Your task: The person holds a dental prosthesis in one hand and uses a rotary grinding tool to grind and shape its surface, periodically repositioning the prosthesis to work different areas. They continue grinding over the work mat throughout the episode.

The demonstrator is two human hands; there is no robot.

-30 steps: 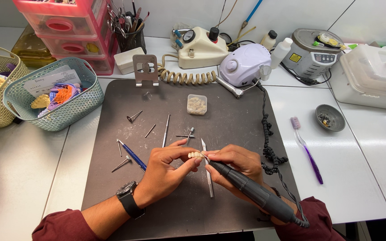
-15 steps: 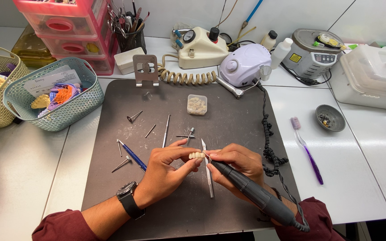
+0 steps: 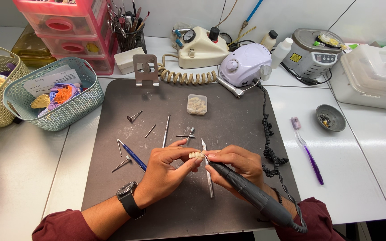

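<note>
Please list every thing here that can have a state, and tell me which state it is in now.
Left hand: grip shut on small row of teeth.
Right hand: grip shut on dark handpiece, tip at the teeth.
Small clear box: open, pale pieces inside.
Teal basket: filled, upright.
Purple toothbrush: lying flat on table.
Grey dish: holds dark bits.
White lidded container: closed.

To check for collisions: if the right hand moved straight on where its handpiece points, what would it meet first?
Most likely the small row of teeth pinched in the left hand; the right hand aims the dark handpiece at it.
</note>
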